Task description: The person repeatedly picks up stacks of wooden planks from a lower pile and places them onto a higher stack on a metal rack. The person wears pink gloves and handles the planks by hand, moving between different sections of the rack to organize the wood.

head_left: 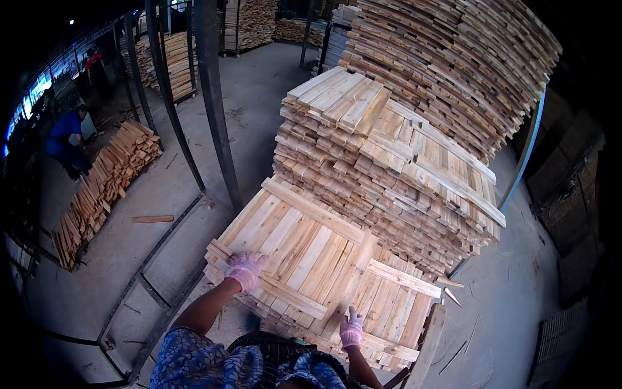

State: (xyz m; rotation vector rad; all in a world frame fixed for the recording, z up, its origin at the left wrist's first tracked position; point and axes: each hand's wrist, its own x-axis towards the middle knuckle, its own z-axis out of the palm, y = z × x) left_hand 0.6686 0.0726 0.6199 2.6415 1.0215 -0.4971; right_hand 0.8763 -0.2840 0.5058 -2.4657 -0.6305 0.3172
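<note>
My left hand (246,270), in a pale pink knit glove, lies palm down with fingers stretched out on the near crosswise board (295,295) at the left of a low stack of planks (304,256). That board crosses several planks laid side by side; a second crosswise board (317,212) runs along their far end. My right hand (351,329), gloved alike, is at the stack's near edge with its fingers apart. It holds nothing, and whether it touches the wood I cannot tell. To its right is another crosswise board (390,347).
A higher stack of planks (382,194) stands right behind, with a taller one (453,58) farther back. Dark metal posts (217,110) and a floor-level frame (152,292) are at my left. Beyond them, a person in blue (68,136) bends beside a wood pile (107,185).
</note>
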